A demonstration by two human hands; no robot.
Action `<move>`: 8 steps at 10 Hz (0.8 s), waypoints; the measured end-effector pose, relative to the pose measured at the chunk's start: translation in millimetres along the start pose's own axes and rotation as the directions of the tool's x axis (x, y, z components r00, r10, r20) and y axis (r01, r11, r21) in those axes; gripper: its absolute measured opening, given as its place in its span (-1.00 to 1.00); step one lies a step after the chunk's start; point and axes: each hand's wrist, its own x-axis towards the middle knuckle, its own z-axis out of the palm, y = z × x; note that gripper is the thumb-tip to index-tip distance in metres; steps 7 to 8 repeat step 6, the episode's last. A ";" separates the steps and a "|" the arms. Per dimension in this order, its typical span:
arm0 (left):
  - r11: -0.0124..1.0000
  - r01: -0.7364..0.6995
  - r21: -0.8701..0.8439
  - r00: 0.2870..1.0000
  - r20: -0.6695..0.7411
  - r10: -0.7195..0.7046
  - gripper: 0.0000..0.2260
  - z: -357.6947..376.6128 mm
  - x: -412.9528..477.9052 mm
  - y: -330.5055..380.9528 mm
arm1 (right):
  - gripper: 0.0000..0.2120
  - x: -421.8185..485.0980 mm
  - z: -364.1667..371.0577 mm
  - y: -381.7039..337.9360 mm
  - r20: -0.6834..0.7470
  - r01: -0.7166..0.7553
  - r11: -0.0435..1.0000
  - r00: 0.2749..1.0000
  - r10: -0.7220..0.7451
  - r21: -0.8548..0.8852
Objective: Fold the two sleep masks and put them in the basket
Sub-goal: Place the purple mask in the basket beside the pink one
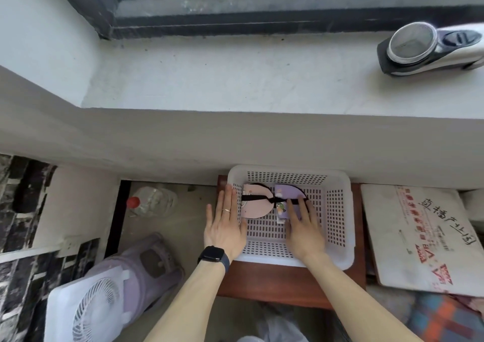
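Observation:
A white perforated basket (337,205) stands on a small reddish-brown table (282,284). Inside it lie two folded sleep masks side by side: a pink one (255,205) on the left and a purple one (289,191) on the right, each crossed by a black strap. My left hand (224,226) rests flat on the basket's left rim, fingers spread, holding nothing. My right hand (303,226) is inside the basket, its fingertips lying on the purple mask without gripping it.
A cardboard box (424,237) lies to the right of the table. On the floor to the left are a plastic bottle with a red cap (152,201) and a white fan (104,299). A lint remover (429,48) lies on the window sill above.

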 end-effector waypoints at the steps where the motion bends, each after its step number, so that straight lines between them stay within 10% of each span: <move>1: 1.000 0.004 0.009 1.000 0.014 -0.004 -0.33 -2.9 -0.6 -0.2 | -0.39 -0.1 -0.5 -4.8 0.058 -0.029 0.999 0.998 0.031 -0.034; 4: 0.994 -0.083 0.073 0.990 0.120 0.074 -0.36 -48.7 -6.3 -2.9 | -0.50 7.8 -76.2 -24.9 0.225 -0.006 0.987 0.974 0.043 -0.161; 6: 0.968 -0.235 0.083 0.972 0.007 0.235 -0.44 -124.5 -22.3 -10.1 | -0.58 -51.2 -138.1 -69.5 -0.070 -0.008 1.000 0.998 0.006 -0.026; 8: 0.968 -0.235 0.083 0.972 0.007 0.235 -0.44 -124.5 -22.3 -10.1 | -0.58 -51.2 -138.1 -69.5 -0.070 -0.008 1.000 0.998 0.006 -0.026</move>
